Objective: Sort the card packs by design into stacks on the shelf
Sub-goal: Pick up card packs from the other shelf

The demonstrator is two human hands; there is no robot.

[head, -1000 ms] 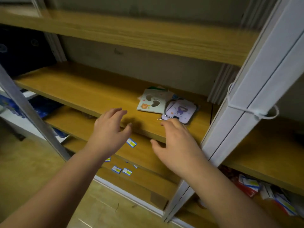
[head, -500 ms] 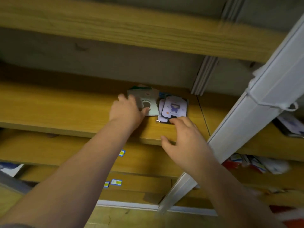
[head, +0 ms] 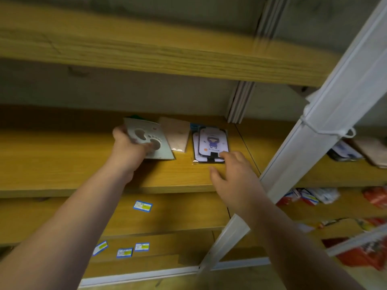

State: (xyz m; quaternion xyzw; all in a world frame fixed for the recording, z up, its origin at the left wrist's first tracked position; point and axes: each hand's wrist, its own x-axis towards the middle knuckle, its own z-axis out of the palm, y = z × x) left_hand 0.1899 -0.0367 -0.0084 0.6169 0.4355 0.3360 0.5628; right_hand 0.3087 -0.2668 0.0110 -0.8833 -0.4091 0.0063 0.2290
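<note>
On the wooden shelf (head: 62,164) lie card packs of different designs. My left hand (head: 127,149) grips a pale green pack with footprint cut-outs (head: 146,139), thumb on its face, lifted and tilted off the pile. Beside it lies a beige pack (head: 178,135) in clear wrap. To the right sits a small stack of purple packs with a cartoon figure (head: 212,143). My right hand (head: 232,170) reaches to that stack's near edge, fingers relaxed, fingertips at its bottom right corner. A dark green edge (head: 136,116) shows behind the green pack.
A white metal upright (head: 314,130) slants down right of the stack. More packs (head: 356,151) lie on the shelf beyond it. Another shelf board (head: 146,51) hangs close above. Lower shelves carry blue price labels (head: 143,206) and red packets (head: 374,197).
My left hand has picked the footprint pack off the pile and shifted it left, uncovering the beige pack. My right hand stays by the purple stack. The view has moved closer.
</note>
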